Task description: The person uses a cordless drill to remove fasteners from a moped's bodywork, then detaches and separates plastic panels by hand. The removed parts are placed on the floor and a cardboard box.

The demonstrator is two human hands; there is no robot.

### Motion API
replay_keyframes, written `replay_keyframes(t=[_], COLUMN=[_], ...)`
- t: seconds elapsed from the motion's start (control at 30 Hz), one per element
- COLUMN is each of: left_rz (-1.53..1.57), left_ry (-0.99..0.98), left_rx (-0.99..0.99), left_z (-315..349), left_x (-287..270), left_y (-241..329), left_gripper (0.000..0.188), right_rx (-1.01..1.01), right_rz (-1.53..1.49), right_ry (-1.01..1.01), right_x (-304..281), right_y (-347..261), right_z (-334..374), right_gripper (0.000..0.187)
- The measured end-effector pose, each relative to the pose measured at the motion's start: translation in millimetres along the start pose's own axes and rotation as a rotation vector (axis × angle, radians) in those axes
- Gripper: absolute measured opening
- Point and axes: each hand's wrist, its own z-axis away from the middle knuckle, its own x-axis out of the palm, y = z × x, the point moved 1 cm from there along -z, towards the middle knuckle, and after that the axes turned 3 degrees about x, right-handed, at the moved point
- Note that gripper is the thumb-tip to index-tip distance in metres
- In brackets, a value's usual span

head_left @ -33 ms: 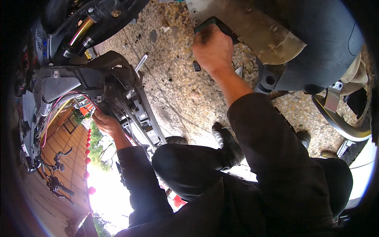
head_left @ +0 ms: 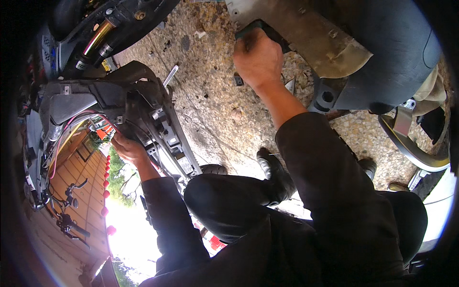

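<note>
My left hand (head_left: pixel 128 149) reaches in beside the stripped scooter's black plastic frame (head_left: pixel 91 103). Its fingers curl next to an orange-red part (head_left: pixel 105 130) and a bundle of coloured wires (head_left: pixel 64 138); what they grip is partly hidden. Farther out over the ground, my right hand (head_left: pixel 258 57) is closed round a dark object with a green edge (head_left: pixel 275 36), whose kind I cannot make out. That object lies by the tan flap (head_left: pixel 330 52) of a large dark, rounded scooter part (head_left: pixel 382 52).
Speckled stone ground (head_left: pixel 210 105) spreads between the two assemblies. On it lie a silver wrench-like tool (head_left: pixel 170 75) and a small black block (head_left: pixel 238 80). A curved metal bar (head_left: pixel 416 160) is at the right. A gold shock absorber (head_left: pixel 99 38) is at upper left, handlebars (head_left: pixel 67 217) at lower left.
</note>
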Motion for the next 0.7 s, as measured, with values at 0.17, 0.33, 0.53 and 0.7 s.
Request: replay_keyframes(t=[0.17,0.33,0.53,0.7], left_rz=[0.027,-0.066,-0.076,-0.062], left_ry=[-0.001,-0.025,-0.03,-0.021], left_rx=[-0.029,-0.048,-0.075,-0.03], left_z=[1,2,0,0], left_x=[-1,-5,-3,-4], left_y=[12,19,15,12], left_gripper=[0.061,0.063,0.062,0.059], right_rx=[-0.055,-0.061,-0.058,-0.054], right_rz=[-0.007,-0.02,-0.003,0.017], right_ry=[0.038,0.026,0.016,0.002], right_x=[5,4,4,4], right_y=[5,7,7,7], right_z=[0,0,-2,-4], right_gripper=[0.023,0.022,0.023,0.023])
